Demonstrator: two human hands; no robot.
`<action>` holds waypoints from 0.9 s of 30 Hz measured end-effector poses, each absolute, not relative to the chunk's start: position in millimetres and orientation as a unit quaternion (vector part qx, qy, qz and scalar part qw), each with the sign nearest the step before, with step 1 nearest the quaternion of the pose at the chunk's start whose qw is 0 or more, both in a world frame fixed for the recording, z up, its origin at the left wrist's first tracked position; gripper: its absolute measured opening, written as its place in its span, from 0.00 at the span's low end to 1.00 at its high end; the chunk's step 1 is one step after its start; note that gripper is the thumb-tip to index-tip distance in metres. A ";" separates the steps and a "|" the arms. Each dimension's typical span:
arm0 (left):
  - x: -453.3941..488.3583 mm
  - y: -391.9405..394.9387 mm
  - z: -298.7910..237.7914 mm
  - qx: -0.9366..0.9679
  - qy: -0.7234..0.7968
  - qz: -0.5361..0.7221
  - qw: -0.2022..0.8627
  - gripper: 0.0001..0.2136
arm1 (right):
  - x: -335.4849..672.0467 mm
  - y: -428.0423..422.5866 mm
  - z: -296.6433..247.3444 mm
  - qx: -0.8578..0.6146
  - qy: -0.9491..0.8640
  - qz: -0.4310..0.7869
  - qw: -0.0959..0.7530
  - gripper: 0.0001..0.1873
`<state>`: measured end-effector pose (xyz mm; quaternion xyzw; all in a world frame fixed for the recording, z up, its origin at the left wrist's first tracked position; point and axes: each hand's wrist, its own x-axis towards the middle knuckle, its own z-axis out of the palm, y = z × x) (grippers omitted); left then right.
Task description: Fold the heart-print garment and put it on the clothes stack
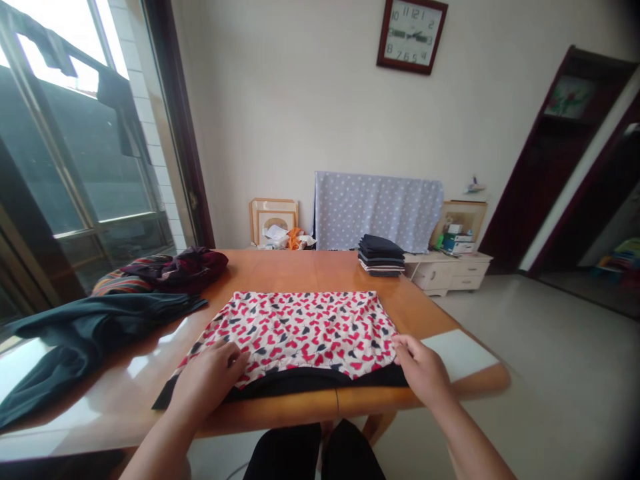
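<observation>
A white garment printed with red and dark hearts [300, 327] lies spread flat on the wooden table [295, 267], its black waistband along the near edge. My left hand [210, 377] rests on its near left corner, fingers curled onto the cloth. My right hand [423, 367] grips the near right corner, fingers closed on the fabric edge.
Dark green cloth [85, 333] and a heap of maroon and striped clothes [165, 270] lie at the table's left. A stack of folded dark garments [381, 255] sits at the far right edge. A white sheet [457, 353] lies beside my right hand. A low white cabinet [447, 270] stands beyond.
</observation>
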<state>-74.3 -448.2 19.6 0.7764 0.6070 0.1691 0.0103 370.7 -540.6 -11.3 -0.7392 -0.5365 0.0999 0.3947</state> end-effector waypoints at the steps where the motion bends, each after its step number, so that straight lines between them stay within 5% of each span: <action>1: -73.3 -446.1 19.7 0.776 0.608 0.166 0.009 0.20 | 379.1 -540.5 -12.9 -0.741 -0.518 0.095 0.416 0.17; 6: -52.1 -434.6 26.2 0.799 0.578 0.163 0.017 0.17 | 402.9 -538.5 -11.1 -0.768 -0.462 0.034 0.443 0.18; 14: -6.5 -416.8 23.1 0.843 0.493 0.203 0.074 0.14 | 378.8 -531.9 -0.5 -0.826 -0.498 0.008 0.264 0.12; 27: -7.4 -409.5 7.2 0.836 0.508 0.193 0.079 0.14 | 393.7 -533.8 11.9 -0.827 -0.499 0.045 0.257 0.13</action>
